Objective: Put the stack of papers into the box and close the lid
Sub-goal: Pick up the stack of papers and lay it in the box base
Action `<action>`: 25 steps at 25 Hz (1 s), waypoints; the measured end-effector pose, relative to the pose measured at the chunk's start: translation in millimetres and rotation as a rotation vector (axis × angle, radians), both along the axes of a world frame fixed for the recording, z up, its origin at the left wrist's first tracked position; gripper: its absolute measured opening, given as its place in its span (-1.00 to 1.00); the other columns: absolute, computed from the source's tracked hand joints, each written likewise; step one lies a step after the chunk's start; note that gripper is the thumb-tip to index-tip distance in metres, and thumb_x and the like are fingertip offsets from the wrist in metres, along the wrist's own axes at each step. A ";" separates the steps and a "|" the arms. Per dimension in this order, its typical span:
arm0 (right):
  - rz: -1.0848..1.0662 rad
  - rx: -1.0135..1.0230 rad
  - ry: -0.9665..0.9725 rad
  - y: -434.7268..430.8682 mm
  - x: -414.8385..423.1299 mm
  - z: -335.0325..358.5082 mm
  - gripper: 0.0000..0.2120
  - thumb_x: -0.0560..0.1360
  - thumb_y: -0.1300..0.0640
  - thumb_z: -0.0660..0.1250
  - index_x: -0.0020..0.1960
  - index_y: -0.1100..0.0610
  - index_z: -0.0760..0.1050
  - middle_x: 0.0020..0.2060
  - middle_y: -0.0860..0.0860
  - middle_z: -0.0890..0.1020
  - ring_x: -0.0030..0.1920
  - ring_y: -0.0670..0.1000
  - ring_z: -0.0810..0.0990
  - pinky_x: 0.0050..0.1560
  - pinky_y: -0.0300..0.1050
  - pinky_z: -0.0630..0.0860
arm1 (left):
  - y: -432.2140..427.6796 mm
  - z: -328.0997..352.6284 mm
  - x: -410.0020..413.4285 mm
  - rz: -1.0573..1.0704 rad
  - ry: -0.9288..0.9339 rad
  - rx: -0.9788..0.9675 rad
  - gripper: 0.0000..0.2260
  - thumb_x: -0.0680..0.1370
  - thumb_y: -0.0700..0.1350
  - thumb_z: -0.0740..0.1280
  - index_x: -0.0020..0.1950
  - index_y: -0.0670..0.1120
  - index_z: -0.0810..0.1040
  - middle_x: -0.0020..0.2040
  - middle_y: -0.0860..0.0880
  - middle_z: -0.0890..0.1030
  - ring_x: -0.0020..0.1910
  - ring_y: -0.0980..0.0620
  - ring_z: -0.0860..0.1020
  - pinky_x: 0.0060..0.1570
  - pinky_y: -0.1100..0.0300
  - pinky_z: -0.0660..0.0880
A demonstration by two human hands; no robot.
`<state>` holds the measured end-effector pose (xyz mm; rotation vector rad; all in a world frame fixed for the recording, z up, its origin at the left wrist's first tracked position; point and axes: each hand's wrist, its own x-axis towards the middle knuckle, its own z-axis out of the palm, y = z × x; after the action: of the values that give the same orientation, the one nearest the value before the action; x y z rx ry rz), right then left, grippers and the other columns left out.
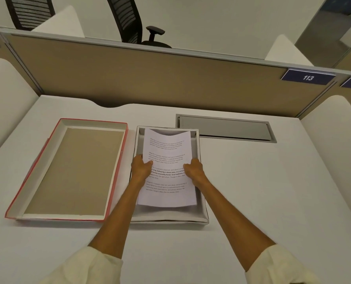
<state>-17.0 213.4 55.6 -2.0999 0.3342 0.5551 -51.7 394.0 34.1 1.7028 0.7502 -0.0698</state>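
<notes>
A stack of white printed papers hangs over the open grey-white box in the middle of the desk, its far end bowed upward. My left hand grips the stack's left edge. On the right edge, my right hand holds it too. Whether the sheets touch the box floor I cannot tell. The red-edged lid lies upside down to the left of the box, its brown inside facing up.
A grey cable hatch is set into the white desk behind and right of the box. A tan partition with a "113" sign closes the back. Padded side panels flank the desk; office chairs stand beyond.
</notes>
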 end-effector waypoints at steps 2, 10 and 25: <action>-0.002 -0.003 -0.009 -0.8 -0.6 -2.1 -0.92 0.60 0.21 0.22 0.03 0.22 0.44 0.08 0.20 0.62 0.08 0.20 0.63 -0.21 -0.23 0.52 | 0.9 -3.1 1.1 0.005 0.002 -0.008 -0.76 0.58 -0.22 0.32 0.25 -0.17 0.52 0.25 -0.17 0.61 -0.04 -0.05 0.62 -0.25 0.19 0.55; 0.019 -0.091 -0.019 -3.6 1.2 -17.0 -0.94 0.62 0.22 0.17 0.01 0.20 0.40 0.10 0.23 0.60 0.09 0.19 0.62 0.10 0.01 0.60 | 1.1 -10.7 -2.3 0.003 0.011 0.004 -0.70 0.59 -0.21 0.31 0.32 -0.16 0.48 0.30 -0.17 0.58 0.19 -0.17 0.59 -0.05 0.09 0.53; 0.080 -0.201 -0.256 -1.7 -21.3 -30.7 -0.55 0.55 0.35 0.27 0.41 0.36 0.26 0.30 0.23 0.46 0.31 0.15 0.48 0.34 0.02 0.47 | -11.0 -12.7 -30.4 0.028 -0.154 0.332 -0.59 0.52 -0.14 0.43 0.33 -0.23 0.50 0.24 -0.18 0.62 0.17 -0.17 0.61 0.17 -0.04 0.54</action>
<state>-38.3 211.7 24.9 -2.3554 0.1648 0.3021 -82.0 382.9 21.5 1.9849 0.6976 0.2144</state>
